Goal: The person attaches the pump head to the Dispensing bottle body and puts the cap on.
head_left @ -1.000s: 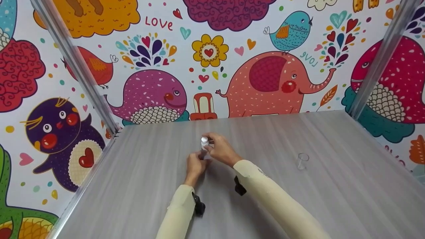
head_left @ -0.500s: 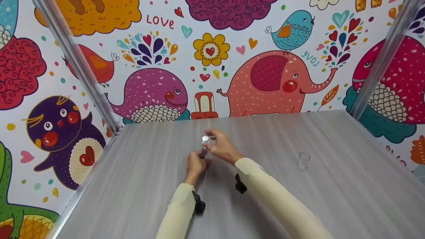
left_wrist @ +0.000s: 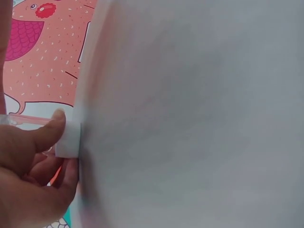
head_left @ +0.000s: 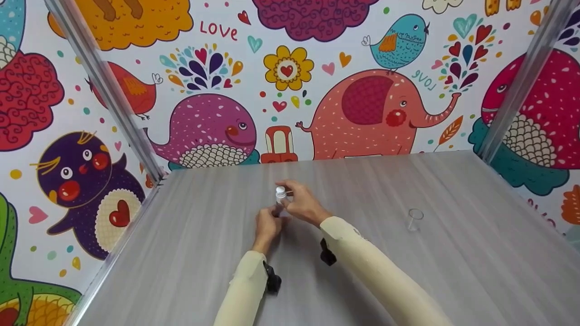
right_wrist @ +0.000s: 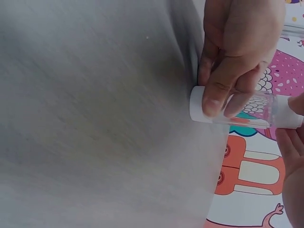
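Observation:
A clear cylindrical bottle (right_wrist: 259, 118) with a white base (right_wrist: 195, 105) and a white cap (head_left: 281, 190) stands upright near the middle of the table. My left hand (head_left: 267, 226) grips it low down, thumb and fingers around the white base and lower wall. From the right, my right hand (head_left: 304, 204) pinches the cap at the top between thumb and fingers. In the left wrist view the left hand (left_wrist: 35, 166) covers much of the bottle's lower part. Whether the cap is loose cannot be told.
A clear, open-topped drinking glass (head_left: 414, 220) stands to the right on the grey wood-grain table (head_left: 195, 235). Behind the table rises a wall (head_left: 290, 104) printed with cartoon animals, with a metal post (head_left: 106, 86) at the left corner and another at the right.
The right hand's fingers shift around the cap: its thumb came higher half a second ago and is lower again now. The left hand and the bottle stay nearly in place.

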{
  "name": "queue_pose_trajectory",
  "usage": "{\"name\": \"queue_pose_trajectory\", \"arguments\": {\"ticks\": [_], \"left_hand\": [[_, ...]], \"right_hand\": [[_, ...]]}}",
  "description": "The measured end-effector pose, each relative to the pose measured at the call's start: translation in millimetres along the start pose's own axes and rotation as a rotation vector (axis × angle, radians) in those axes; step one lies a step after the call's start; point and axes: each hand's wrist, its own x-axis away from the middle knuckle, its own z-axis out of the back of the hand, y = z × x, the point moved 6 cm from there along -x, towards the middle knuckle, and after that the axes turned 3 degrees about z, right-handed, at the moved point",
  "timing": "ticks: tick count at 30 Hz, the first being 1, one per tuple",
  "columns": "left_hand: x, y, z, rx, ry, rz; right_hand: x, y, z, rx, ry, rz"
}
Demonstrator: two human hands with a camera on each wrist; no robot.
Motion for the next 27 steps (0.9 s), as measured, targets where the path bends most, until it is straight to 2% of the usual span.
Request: {"name": "queue_pose_trajectory", "arguments": {"ticks": [4, 14, 21, 27], "left_hand": [[0.1, 0.1, 0.0, -0.002, 0.003, -0.008], [0.3, -1.6, 0.1, -0.016, 0.019, -0.017], [-0.7, -3.2, -0.1, 0.000, 0.005, 0.025], [0.9, -2.0, -1.7, 0.035, -0.044, 0.080]], "right_hand": [[0.2, 3.0, -0.1, 0.003, 0.012, -0.021], [1.5, 6.9, 1.2, -0.018, 0.073, 0.024], [1.5, 7.0, 4.3, -0.014, 0.085, -0.014], [2.6, 1.3, 10.6, 0.029, 0.099, 0.018]]}}
